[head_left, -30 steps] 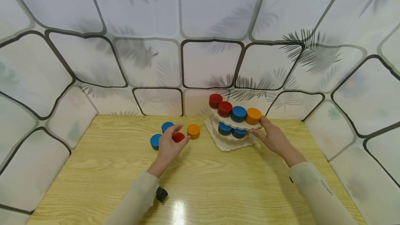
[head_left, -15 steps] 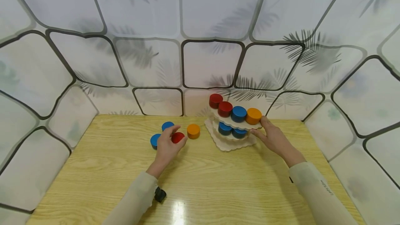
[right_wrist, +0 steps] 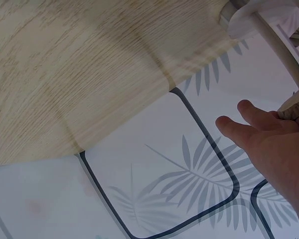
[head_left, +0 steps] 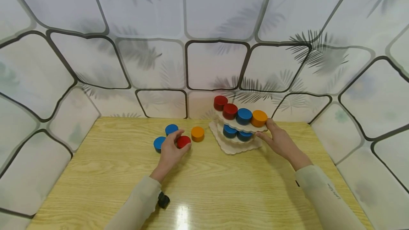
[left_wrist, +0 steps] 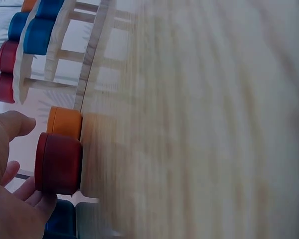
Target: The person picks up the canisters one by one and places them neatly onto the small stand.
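My left hand (head_left: 170, 153) is spread around a red round tin (head_left: 184, 142) standing on the wooden table. In the left wrist view, the fingers are right at one side of that red tin (left_wrist: 59, 164), and the thumb is apart from it. At the right, my right hand (head_left: 281, 144) grips the edge of a white tiered stand (head_left: 232, 148) with scalloped shelves. Its top shelf carries two red tins (head_left: 230, 111), a blue tin (head_left: 244, 116) and an orange tin (head_left: 259, 118). Two blue tins (head_left: 230, 131) sit on the shelf below. The right wrist view shows the gripped shelf edge (right_wrist: 296, 105).
Two blue tins (head_left: 159, 144) stand just left of and behind my left hand. An orange tin (head_left: 197, 134) stands between the red tin and the stand. Patterned panels (head_left: 217, 66) close off the back and both sides of the table (head_left: 223, 187).
My left hand has shifted slightly left and its thumb has come away from the red tin, which now shows more fully. The right hand and the stand have stayed in place.
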Demonstrator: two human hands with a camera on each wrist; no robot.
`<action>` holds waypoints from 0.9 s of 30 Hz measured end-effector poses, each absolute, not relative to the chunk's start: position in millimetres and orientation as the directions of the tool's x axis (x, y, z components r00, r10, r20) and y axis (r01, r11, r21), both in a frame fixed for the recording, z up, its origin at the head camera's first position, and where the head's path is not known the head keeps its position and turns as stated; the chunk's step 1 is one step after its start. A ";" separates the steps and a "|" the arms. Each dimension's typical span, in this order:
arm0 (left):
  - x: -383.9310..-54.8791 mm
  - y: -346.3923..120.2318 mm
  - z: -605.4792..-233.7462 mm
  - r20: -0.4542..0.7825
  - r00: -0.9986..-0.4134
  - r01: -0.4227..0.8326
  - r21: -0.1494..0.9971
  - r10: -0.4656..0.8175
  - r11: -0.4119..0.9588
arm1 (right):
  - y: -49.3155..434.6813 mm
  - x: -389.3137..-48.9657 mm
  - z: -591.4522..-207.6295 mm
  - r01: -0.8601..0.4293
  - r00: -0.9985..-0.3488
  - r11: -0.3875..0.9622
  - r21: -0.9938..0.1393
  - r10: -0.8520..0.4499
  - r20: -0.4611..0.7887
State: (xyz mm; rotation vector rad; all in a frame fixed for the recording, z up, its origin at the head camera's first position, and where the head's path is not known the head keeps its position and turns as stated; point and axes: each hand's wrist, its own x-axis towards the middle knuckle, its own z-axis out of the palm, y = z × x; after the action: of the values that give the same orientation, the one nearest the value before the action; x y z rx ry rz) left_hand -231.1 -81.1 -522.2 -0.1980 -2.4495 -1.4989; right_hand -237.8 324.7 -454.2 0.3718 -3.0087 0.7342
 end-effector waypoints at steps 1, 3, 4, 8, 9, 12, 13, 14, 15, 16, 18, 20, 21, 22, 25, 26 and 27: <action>-230.8 -81.1 -523.0 0.289 -0.957 0.250 0.855 -0.017 0.454 | 324.6 -237.8 -454.2 -0.237 -0.971 0.860 -0.451 -0.226 0.079; -230.7 -81.4 -524.7 0.288 -0.958 0.253 0.857 -0.010 0.449 | 324.3 -237.8 -453.6 -0.236 -0.971 0.859 -0.455 -0.227 0.077; -230.9 -81.7 -525.6 0.288 -0.958 0.254 0.857 -0.008 0.448 | 323.9 -237.5 -453.1 -0.233 -0.972 0.858 -0.457 -0.225 0.073; -230.3 -82.6 -527.1 0.277 -0.961 0.247 0.856 0.000 0.453 | 322.5 -235.9 -451.4 -0.214 -0.975 0.859 -0.465 -0.218 0.048; -230.3 -82.9 -527.5 0.272 -0.962 0.242 0.856 0.001 0.457 | 322.1 -235.4 -451.0 -0.209 -0.976 0.860 -0.466 -0.215 0.040; -230.5 -83.6 -527.6 0.251 -0.968 0.223 0.856 0.002 0.466 | 321.9 -234.7 -450.4 -0.195 -0.978 0.864 -0.464 -0.209 0.022; -230.8 -83.8 -527.8 0.245 -0.970 0.218 0.857 0.002 0.468 | 321.7 -234.2 -450.0 -0.191 -0.978 0.865 -0.464 -0.207 0.017; -231.1 -84.1 -527.9 0.241 -0.971 0.214 0.856 0.004 0.470 | 321.8 -234.1 -449.8 -0.190 -0.978 0.865 -0.464 -0.206 0.015; -231.2 -84.3 -528.0 0.238 -0.971 0.212 0.856 0.005 0.472 | 322.0 -234.0 -449.6 -0.188 -0.979 0.866 -0.464 -0.205 0.014; -231.3 -84.4 -527.9 0.237 -0.972 0.212 0.854 0.007 0.475 | 322.0 -233.9 -449.3 -0.186 -0.979 0.866 -0.464 -0.204 0.012; -231.2 -84.7 -527.9 0.227 -0.974 0.205 0.850 0.015 0.485 | 321.9 -233.7 -448.7 -0.184 -0.979 0.866 -0.464 -0.203 0.009; -231.2 -85.1 -527.9 0.204 -0.979 0.188 0.850 0.020 0.492 | 322.0 -233.6 -448.6 -0.179 -0.980 0.867 -0.465 -0.201 0.002; -231.0 -85.1 -527.6 0.192 -0.981 0.178 0.850 0.022 0.496 | 321.9 -233.6 -448.4 -0.177 -0.980 0.867 -0.466 -0.200 -0.001; -230.9 -85.3 -527.6 0.181 -0.983 0.169 0.850 0.024 0.499 | 321.9 -233.6 -448.3 -0.175 -0.980 0.867 -0.466 -0.200 -0.003; -231.1 -85.6 -527.4 0.152 -0.988 0.145 0.853 0.027 0.502 | 321.9 -234.1 -449.0 -0.181 -0.979 0.866 -0.465 -0.203 0.003; -231.0 -85.6 -527.1 0.149 -0.988 0.143 0.852 0.028 0.503 | 321.9 -234.3 -449.2 -0.187 -0.979 0.865 -0.465 -0.206 0.010; -230.8 -85.6 -526.7 0.147 -0.989 0.140 0.852 0.027 0.505 | 322.0 -234.5 -449.4 -0.189 -0.978 0.865 -0.465 -0.207 0.013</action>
State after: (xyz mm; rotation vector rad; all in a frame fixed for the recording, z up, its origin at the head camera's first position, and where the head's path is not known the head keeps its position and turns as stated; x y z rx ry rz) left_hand -230.8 -85.6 -526.7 -0.1471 -2.6246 -1.5018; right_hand -234.5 322.0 -449.4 0.3265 -3.0694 0.7591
